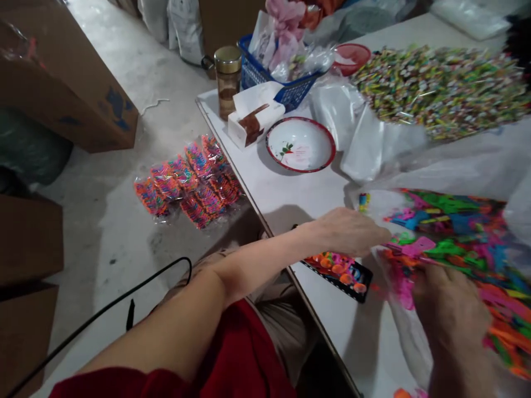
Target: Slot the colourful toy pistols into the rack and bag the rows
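Hands (450,309) apparently among colorful plastic pieces (460,249).

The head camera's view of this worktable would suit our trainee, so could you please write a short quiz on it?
1. True or false: the clear-wrapped bundles of multicoloured pieces lie on the grey floor.

2. What stands near the table's corner, left of the blue plastic basket?
A. a small red dish
B. a clear bottle with a gold-coloured lid
C. a white bowl with a red rim

3. Fill in: the person's ____ forearm crosses above the black tray holding orange pieces.

Key: 1 true; 2 B; 3 left
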The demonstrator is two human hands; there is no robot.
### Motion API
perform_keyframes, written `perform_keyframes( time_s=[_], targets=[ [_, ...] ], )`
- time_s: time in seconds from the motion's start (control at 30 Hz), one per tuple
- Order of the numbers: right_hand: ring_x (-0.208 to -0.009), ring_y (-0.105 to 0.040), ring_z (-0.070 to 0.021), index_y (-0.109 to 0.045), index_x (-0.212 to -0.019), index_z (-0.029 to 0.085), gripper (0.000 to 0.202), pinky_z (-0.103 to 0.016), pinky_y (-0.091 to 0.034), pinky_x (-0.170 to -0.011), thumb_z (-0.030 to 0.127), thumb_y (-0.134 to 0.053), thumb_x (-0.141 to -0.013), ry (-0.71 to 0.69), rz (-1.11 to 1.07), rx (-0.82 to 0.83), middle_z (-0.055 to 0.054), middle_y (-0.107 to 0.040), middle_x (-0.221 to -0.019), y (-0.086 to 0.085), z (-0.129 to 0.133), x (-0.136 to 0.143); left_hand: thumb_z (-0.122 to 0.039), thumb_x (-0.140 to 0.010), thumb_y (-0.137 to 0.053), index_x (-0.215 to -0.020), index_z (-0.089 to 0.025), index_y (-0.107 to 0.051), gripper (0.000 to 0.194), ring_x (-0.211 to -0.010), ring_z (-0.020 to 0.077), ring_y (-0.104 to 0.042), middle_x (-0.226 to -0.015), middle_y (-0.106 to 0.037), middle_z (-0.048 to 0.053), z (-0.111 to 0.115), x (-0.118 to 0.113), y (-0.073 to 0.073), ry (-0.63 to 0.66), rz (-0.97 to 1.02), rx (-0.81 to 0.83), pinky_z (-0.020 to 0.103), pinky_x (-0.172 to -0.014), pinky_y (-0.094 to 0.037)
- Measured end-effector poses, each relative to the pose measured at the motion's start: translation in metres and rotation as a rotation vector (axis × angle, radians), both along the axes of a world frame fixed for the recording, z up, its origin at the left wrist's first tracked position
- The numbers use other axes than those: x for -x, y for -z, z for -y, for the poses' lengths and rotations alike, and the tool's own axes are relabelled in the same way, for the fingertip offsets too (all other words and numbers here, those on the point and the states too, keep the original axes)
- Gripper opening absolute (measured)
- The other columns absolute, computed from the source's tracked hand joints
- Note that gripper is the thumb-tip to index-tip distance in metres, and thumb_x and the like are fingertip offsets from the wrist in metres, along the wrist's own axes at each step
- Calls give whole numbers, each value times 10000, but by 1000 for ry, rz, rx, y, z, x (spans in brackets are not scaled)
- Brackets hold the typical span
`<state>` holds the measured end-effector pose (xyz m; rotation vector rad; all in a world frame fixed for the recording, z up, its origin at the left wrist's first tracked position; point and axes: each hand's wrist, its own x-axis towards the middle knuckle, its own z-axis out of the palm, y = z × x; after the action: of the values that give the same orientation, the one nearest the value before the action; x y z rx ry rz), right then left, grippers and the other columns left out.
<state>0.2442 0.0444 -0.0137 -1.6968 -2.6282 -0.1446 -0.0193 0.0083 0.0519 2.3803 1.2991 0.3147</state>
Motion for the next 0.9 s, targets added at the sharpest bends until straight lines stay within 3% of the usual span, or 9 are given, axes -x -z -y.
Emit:
perform_keyframes(
  time_s=[0.17, 0.3, 0.4, 0.47, 0.57, 0.77, 0.83, 0.9],
  targets=[
    [-938, -539, -404, -501, -1042, 286, 287, -481, -439, -680, 409, -260, -947, -70, 26, 90, -134, -496, -901, 6, 15, -1, -123, -916, -411, -1236, -155, -570, 358, -1103, 206, -600, -1126, -676, 98, 3, 0, 0, -8, -5, 2, 310, -786, -468],
    [-1019, -541, -404, -558, -1129, 210, 389, -468, -455, -727, 446, -293, -968, 64, 182, 102, -184, -539, -1051, 10, 7, 4, -144, -920, -403, -1231, -166, -575, 356, -1135, 184, -583, -1156, -673, 80, 6, 4, -2, -15, -42, -30, 282, -856, -445],
    [-1026, -560, -350, -591, -1146, 104, 365, -414, -466, -779, 335, -361, -982, 204, 280, 248, -227, -565, -1125, -6, 7, 12, -148, -878, -461, -1153, -171, -614, 316, -1074, 186, -619, -1088, -697, 89, 12, 4, -10, 6, -70, -43, 270, -860, -451],
    [-1063, -551, -295, -591, -1158, 83, 294, -357, -464, -832, 209, -414, -960, 175, 196, 262, -211, -579, -1157, -19, 11, 15, -175, -854, -497, -1140, -167, -620, 311, -1021, 212, -648, -1082, -702, 99, 11, 4, -13, -20, -128, -36, 299, -845, -472],
    [-1109, -514, -261, -620, -1100, 115, 256, -332, -447, -900, 104, -425, -934, 38, 47, 130, -174, -594, -1146, -27, 27, 17, -237, -853, -504, -1160, -117, -612, 347, -965, 266, -675, -1029, -712, 152, 0, 4, -13, 59, -173, -84, 346, -803, -492],
    [-1037, -539, -235, -613, -1092, 156, 299, -305, -501, -789, 22, -427, -901, -7, -126, 256, -130, -603, -1138, -1, 107, 14, -374, -880, -432, -1277, -163, -570, 470, -1099, 267, -637, -1187, -679, 119, -4, 1, -10, 45, -257, -85, 382, -939, -456],
    [-1077, -533, -214, -577, -1184, 172, 355, -289, -497, -816, 20, -412, -909, 33, -223, 250, -113, -577, -1205, 2, 117, 5, -397, -869, -423, -1276, -160, -581, 497, -1126, 273, -624, -1213, -668, 117, -1, 0, -10, 34, -239, -77, 390, -968, -444],
    [-1111, -521, -211, -550, -1244, 173, 391, -295, -480, -861, 21, -392, -920, 88, -247, 203, -120, -557, -1241, -1, 109, -5, -420, -858, -414, -1269, -160, -593, 519, -1116, 277, -628, -1210, -671, 113, -1, -1, -10, 17, -235, -62, 388, -967, -447]
  ],
)
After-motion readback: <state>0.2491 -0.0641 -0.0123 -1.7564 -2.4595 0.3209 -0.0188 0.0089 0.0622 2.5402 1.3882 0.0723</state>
